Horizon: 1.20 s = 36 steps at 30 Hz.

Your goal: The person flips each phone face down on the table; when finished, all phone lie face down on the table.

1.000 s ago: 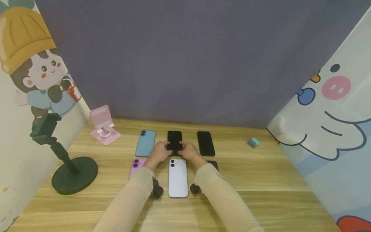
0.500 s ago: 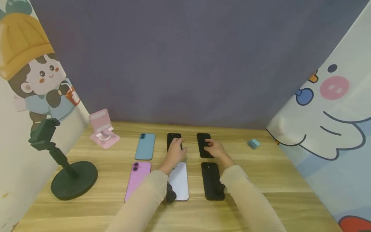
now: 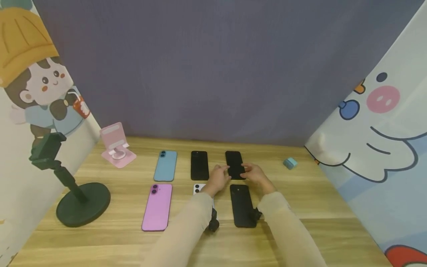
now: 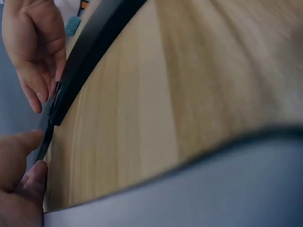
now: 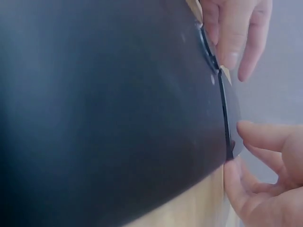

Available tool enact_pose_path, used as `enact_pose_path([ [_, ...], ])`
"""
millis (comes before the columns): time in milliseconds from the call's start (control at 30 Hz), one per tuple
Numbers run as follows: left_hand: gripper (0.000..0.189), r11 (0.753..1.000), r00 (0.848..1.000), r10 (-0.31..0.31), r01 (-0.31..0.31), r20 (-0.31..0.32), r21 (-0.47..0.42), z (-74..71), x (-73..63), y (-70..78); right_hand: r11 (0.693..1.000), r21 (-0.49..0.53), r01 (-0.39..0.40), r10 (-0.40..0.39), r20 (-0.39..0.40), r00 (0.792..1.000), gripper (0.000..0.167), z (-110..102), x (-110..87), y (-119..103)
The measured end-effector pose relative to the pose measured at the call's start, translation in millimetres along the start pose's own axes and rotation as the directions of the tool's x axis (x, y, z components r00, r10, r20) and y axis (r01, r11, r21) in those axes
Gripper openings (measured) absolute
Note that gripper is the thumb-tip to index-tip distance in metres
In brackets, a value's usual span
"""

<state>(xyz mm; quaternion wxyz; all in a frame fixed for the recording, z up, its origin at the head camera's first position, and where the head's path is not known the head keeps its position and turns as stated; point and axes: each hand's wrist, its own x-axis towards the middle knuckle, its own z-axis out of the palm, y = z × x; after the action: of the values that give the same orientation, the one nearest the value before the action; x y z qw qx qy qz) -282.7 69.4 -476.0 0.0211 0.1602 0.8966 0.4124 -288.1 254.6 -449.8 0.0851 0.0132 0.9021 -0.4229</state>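
Observation:
In the head view a black phone (image 3: 234, 162) lies flat at the right end of the back row. My left hand (image 3: 218, 180) is at its left edge, thumb and fingertip spread apart along the side. Opposite it, my right hand (image 3: 257, 175) touches the right edge with extended fingers. The right wrist view shows the right hand's fingertips (image 5: 233, 166) at the phone's thin edge, with the left hand (image 5: 239, 28) beyond. Below them a second black phone (image 3: 242, 205) lies camera side up. A white phone (image 3: 199, 188) is mostly hidden under the left forearm.
Another black phone (image 3: 199, 165) and a blue phone (image 3: 165, 165) complete the back row; a pink phone (image 3: 157, 207) lies front left. A pink stand (image 3: 118, 148) and dark green stand (image 3: 83, 207) are at left. A small teal block (image 3: 290, 163) sits at right.
Both hands have left the middle black phone and moved right. The right hand came to the right-hand black phone first; the left hand has followed to its left edge.

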Motion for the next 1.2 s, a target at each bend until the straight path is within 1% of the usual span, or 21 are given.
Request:
enact_pose_path([
  [133,0.048,0.999,1.000,-0.005,0.005,0.011,0.051,5.1,1.9,4.6,1.000,0.012,-0.019,0.019,-0.002,1.000,0.052,-2,-2.3,2],
  [200,0.046,0.999,1.000,-0.007,0.007,0.009,0.053,6.3,3.4,6.7,1.000,0.008,-0.023,0.023,-0.005,1.000,0.051,-1,-2.5,1],
  [367,0.041,0.997,0.998,-0.061,0.062,-0.007,0.045,5.6,4.5,10.4,1.000,0.016,-0.014,0.014,-0.002,1.000,0.050,4,-0.8,-3],
  [433,0.041,0.996,0.998,-0.068,0.069,-0.013,0.049,5.3,4.7,11.4,1.000,0.015,-0.017,0.017,-0.003,1.000,0.051,6,0.1,-5],
  [600,0.040,0.998,0.999,-0.040,0.040,-0.013,0.053,5.8,6.1,14.4,0.998,0.050,-0.048,0.049,-0.028,0.998,0.053,5,1.0,-6],
  [700,0.039,0.998,0.999,-0.043,0.043,-0.016,0.049,5.6,6.3,16.7,0.994,0.092,-0.060,0.063,-0.031,0.998,0.052,3,1.6,-5],
  [833,0.037,0.998,0.999,-0.036,0.038,-0.021,0.058,5.7,6.7,18.1,0.993,0.102,-0.066,0.071,-0.045,0.997,0.050,0,2.4,-4],
  [900,0.035,0.998,0.999,-0.027,0.029,-0.027,0.054,5.9,6.9,18.1,0.992,0.104,-0.070,0.077,-0.061,0.995,0.053,-1,2.8,-4],
  [1067,0.034,0.998,0.998,-0.043,0.045,-0.036,0.035,5.5,6.8,18.1,0.988,0.134,-0.077,0.088,-0.075,0.993,0.060,-2,3.2,-3],
  [1200,0.036,0.998,0.998,-0.057,0.057,-0.018,0.034,5.2,5.9,18.1,0.984,0.161,-0.073,0.084,-0.065,0.994,0.058,-1,3.7,-1],
])
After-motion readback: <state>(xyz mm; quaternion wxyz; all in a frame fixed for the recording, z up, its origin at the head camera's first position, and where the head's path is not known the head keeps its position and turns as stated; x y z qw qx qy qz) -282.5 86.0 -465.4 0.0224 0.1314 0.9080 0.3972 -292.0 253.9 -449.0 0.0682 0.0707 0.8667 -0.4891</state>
